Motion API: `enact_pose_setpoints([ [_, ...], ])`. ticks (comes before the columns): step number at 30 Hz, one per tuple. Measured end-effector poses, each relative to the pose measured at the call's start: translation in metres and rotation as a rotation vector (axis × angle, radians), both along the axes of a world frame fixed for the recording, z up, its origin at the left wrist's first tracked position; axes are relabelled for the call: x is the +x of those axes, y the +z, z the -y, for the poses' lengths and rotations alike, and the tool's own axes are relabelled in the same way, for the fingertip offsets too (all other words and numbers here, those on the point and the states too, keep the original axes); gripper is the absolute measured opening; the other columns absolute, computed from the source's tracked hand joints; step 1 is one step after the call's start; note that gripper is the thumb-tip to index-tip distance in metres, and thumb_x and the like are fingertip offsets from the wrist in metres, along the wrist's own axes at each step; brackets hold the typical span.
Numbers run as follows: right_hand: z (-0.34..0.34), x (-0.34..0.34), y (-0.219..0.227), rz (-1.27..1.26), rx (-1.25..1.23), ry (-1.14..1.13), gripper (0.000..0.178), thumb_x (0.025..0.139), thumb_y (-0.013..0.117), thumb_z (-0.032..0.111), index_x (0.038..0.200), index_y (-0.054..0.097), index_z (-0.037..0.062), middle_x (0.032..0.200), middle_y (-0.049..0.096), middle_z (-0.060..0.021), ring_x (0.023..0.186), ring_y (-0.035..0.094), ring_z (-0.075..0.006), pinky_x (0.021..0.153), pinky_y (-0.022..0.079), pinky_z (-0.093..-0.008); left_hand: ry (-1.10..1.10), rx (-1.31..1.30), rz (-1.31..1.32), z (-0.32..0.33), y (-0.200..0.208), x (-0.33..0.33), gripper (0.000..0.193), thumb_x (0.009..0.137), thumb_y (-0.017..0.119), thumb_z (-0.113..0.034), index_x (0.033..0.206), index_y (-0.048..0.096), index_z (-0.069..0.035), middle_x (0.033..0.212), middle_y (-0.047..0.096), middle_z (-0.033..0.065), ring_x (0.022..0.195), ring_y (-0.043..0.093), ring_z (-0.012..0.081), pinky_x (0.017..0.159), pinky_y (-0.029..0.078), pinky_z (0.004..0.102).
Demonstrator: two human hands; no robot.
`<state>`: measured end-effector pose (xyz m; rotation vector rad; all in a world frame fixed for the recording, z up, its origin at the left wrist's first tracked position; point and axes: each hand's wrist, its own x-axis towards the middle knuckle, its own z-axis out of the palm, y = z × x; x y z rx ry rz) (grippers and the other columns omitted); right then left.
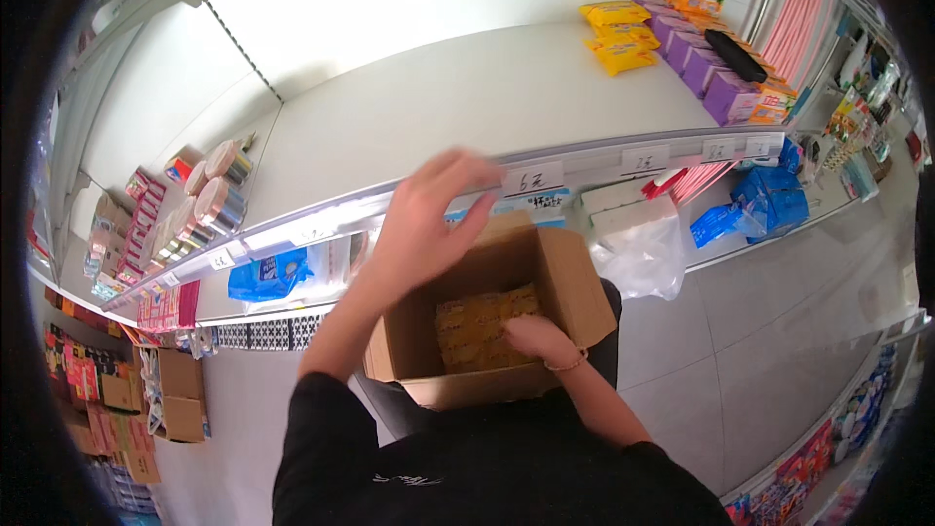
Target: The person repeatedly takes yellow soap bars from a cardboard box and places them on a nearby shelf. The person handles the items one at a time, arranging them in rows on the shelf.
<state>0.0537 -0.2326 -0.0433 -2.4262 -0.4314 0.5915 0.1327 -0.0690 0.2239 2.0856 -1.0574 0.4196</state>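
An open cardboard box [575, 278] sits at my lap, with several yellow packets [477, 331] packed flat at its bottom. My right hand [541, 341] reaches into it, a beaded bracelet round the wrist. Its fingers are curled closed on a yellow packet at the right side of the layer; the fingertips are partly hidden. Above the box's left side, my left hand [438, 209] is raised by the shelf's front edge, slightly blurred. Its thumb stands apart from the fingers and nothing shows between them.
The white shelf [438, 88] spans the front. Yellow soap packs [623, 37], purple boxes [703, 66] and a black object [735, 56] stand at its right; clear jars [220, 205] at its left. Below are blue packages [765, 203] and a white plastic bag [643, 263].
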Motion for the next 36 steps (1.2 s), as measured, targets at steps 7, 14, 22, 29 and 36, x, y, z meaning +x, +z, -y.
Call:
enact_pose_setpoints([
  [7, -0.001, -0.003, 0.004, -0.045, -0.045, 0.001, 0.032, 0.094, 0.055, 0.024, 0.116, 0.065, 0.0039, 0.106, 0.069, -0.0241, 0.101, 0.065, -0.0425, 0.087, 0.053, -0.0514, 0.031, 0.098, -0.058, 0.172, 0.011, 0.177, 0.045, 0.092, 0.068, -0.038, 0.111, 0.068, 0.002, 0.1, 0.07, 0.0135, 0.084, 0.067, 0.0223, 0.071, 0.054, 0.0356],
  [14, 0.007, -0.009, -0.02, 0.01, 0.073, -0.027, 0.038, 0.09, 0.06, 0.017, 0.123, 0.064, -0.0001, 0.114, 0.068, -0.0262, 0.106, 0.065, -0.042, 0.091, 0.053, -0.0499, 0.263, -0.021, -0.735, 0.249, 0.012, 0.218, 0.046, 0.083, 0.079, -0.043, 0.096, 0.07, 0.0, 0.087, 0.071, 0.0095, 0.069, 0.069, 0.017, 0.055, 0.051, 0.0331],
  [22, 0.004, -0.01, -0.016, -0.038, 0.133, -0.035, 0.039, 0.09, 0.062, 0.02, 0.121, 0.063, -0.0016, 0.114, 0.067, -0.0269, 0.106, 0.064, -0.0436, 0.091, 0.052, -0.051, 0.235, -0.259, -1.08, 0.258, 0.008, 0.236, 0.024, 0.08, 0.085, -0.02, 0.088, 0.069, -0.003, 0.082, 0.071, 0.0074, 0.069, 0.067, 0.0165, 0.058, 0.054, 0.0349],
  [29, 0.007, -0.015, -0.017, -0.056, 0.193, -0.087, 0.04, 0.089, 0.064, 0.024, 0.119, 0.063, -0.0025, 0.111, 0.068, -0.0262, 0.105, 0.063, -0.045, 0.09, 0.052, -0.0517, 0.228, -0.235, -1.043, 0.26, 0.008, 0.23, 0.023, 0.079, 0.085, -0.018, 0.088, 0.07, -0.003, 0.082, 0.071, 0.0078, 0.067, 0.067, 0.0172, 0.058, 0.056, 0.0361],
  [36, 0.007, -0.018, 0.006, -0.188, 0.183, -0.14, 0.041, 0.088, 0.064, 0.022, 0.122, 0.063, -0.0022, 0.114, 0.067, -0.0257, 0.106, 0.064, -0.0426, 0.092, 0.051, -0.0493, 0.227, -0.166, -0.83, 0.261, 0.003, 0.211, 0.025, 0.085, 0.079, -0.024, 0.098, 0.069, -0.005, 0.087, 0.071, 0.0058, 0.078, 0.069, 0.0185, 0.067, 0.056, 0.0373],
])
